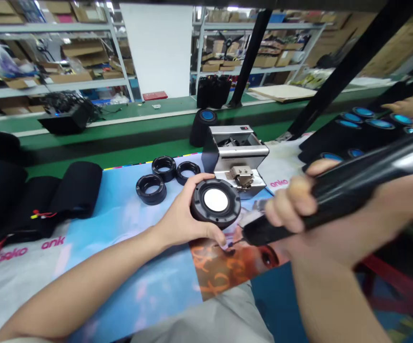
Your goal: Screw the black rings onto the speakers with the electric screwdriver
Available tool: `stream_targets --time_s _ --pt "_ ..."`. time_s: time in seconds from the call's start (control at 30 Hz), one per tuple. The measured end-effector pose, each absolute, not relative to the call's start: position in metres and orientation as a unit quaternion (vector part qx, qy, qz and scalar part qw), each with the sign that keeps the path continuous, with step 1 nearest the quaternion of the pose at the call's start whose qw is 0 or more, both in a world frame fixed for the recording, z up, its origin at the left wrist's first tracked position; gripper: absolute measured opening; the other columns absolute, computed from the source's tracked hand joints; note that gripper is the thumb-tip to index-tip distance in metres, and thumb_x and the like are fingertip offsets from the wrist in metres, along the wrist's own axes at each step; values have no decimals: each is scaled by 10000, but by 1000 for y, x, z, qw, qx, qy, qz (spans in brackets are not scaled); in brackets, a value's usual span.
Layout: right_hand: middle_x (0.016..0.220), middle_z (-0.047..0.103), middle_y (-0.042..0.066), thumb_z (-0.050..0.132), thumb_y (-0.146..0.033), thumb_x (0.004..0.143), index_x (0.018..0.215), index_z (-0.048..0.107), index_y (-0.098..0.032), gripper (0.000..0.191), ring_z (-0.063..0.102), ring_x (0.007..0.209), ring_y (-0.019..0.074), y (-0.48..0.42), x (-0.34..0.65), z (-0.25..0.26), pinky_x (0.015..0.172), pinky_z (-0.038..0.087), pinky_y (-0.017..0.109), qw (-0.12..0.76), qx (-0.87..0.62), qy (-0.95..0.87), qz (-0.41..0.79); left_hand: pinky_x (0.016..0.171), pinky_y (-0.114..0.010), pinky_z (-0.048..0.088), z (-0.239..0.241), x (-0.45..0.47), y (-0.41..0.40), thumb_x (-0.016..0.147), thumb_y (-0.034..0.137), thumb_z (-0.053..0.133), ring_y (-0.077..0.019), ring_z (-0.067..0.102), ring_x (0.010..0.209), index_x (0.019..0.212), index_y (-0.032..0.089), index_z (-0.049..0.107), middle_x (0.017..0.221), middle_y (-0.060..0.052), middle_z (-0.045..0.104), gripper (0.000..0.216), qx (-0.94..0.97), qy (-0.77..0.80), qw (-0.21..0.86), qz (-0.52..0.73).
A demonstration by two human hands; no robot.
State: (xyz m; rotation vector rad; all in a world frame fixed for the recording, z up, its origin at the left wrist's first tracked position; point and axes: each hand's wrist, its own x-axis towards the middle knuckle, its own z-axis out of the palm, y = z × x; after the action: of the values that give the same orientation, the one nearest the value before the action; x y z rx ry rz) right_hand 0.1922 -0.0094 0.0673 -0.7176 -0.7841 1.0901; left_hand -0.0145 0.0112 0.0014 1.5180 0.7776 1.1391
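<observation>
My left hand (183, 214) is wrapped round a black round speaker (232, 200) with a white centre and a notched rim, its face turned up towards me. A black electric screwdriver (345, 183) is gripped in my right hand (295, 202), which motion blurs. The tool's thin bit points down and left, beside my left thumb and apart from the speaker's face. Just behind the speaker stands a metal screw feeder (242, 152). Several loose black rings (151, 189) lie on the sheet to the left of it.
Black fabric-covered cylinders (79, 190) lie at the left, one with red and yellow wires. More cylinders with blue ends (351, 116) are at the right, near another person's hand (412, 105). A dark slanted post (345, 62) crosses the right. Shelves (45, 88) stand behind.
</observation>
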Motion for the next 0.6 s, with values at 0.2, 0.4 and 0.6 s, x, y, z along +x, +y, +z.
stream_targets --time_s 0.2,0.4,0.6 --pt "470 436 -74 830 -880 671 820 571 -249 697 345 295 132 7 189 -10 337 407 272 736 -332 -313 501 1157 -527 554 -4 -13 11 412 639 1080 -399 732 1269 1399 250 533 1310 -117 755 1194 642 313 497 493" --pt "516 456 -87 839 -869 687 898 550 -235 728 382 340 113 8 194 -1 385 442 249 715 -339 -313 526 1112 -500 575 -7 -15 12 409 636 1081 -388 746 1231 1412 258 530 1303 -114 756 1205 651 304 485 498" --pt "510 456 -85 836 -849 707 891 546 -231 706 371 335 113 8 188 0 374 410 245 703 -349 -316 534 1139 -508 558 -6 -16 10 450 612 1086 -384 741 1233 1416 265 510 1296 -105 748 1177 650 293 505 486"
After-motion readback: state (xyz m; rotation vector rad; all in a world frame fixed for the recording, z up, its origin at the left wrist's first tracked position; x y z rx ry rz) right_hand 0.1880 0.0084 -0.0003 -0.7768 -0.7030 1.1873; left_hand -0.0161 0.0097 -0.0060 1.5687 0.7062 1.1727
